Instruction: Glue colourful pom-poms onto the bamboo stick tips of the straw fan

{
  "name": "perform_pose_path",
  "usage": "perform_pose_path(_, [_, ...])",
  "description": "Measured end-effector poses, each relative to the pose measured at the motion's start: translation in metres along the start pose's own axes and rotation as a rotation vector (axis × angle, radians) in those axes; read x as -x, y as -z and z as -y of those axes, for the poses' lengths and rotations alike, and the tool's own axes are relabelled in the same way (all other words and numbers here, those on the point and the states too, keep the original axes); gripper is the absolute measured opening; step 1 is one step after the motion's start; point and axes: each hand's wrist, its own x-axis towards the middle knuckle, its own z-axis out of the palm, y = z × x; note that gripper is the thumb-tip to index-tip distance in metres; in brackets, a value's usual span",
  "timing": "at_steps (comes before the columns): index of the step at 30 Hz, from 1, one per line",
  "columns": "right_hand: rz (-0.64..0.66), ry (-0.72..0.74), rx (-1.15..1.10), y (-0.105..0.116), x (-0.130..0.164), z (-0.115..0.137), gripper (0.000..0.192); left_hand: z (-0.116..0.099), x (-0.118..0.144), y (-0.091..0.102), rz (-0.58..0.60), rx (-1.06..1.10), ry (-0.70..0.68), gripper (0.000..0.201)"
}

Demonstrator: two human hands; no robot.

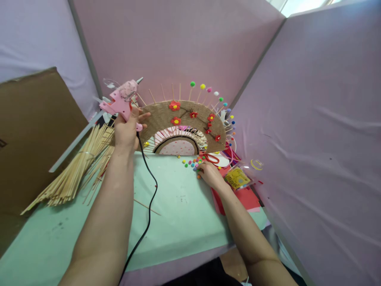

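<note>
My left hand (127, 129) is wrapped around the handle of a pink hot glue gun (122, 99), its nozzle tipped up and to the right. A black cord hangs from the handle. Low on the table, my right hand (208, 174) has its fingers drawn together at a small pile of coloured pom-poms (190, 162); what lies between the fingertips is hidden. Behind both hands stands a twine-covered half-ring fan (160, 113) with red flowers and thin sticks along its outer edge. Pom-poms cap the sticks from the top round to the right; those at the upper left are bare.
A tied bundle of bamboo sticks (73, 171) lies at left beside a brown cardboard panel (38, 127). One loose stick (147, 207) and the black cord (149, 214) cross the green tabletop (181, 222). Red sheets (248, 198) and a yellow-labelled packet (238, 178) are at right.
</note>
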Motion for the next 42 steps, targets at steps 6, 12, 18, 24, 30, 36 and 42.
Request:
perform_pose_path(6, [-0.193,0.054,-0.135,0.021,0.007,0.019,0.012,0.001,-0.001,0.001,0.015,0.019,-0.034,0.027])
perform_pose_path(12, [-0.324,0.183,-0.831,0.069,-0.014,0.076,0.018,-0.001,0.001,0.004,0.064,-0.004,-0.037,0.034])
perform_pose_path(18, [-0.451,0.315,-1.264,0.129,-0.072,0.135,0.020,-0.002,0.003,0.010,0.084,0.000,-0.009,0.051])
perform_pose_path(24, [-0.555,0.383,-1.269,0.154,-0.123,0.163,0.020,0.000,0.003,0.020,0.185,0.011,-0.026,0.047])
perform_pose_path(30, [-0.512,0.372,-1.273,0.140,-0.138,0.167,0.023,0.005,0.000,0.027,0.244,0.010,-0.014,0.048])
perform_pose_path(36, [-0.479,0.337,-1.436,0.128,-0.140,0.170,0.023,0.005,0.000,0.027,0.253,-0.020,-0.036,0.042])
perform_pose_path(42, [-0.248,0.321,-1.727,0.127,-0.136,0.173,0.023,0.006,0.001,0.028,0.262,-0.021,-0.018,0.042])
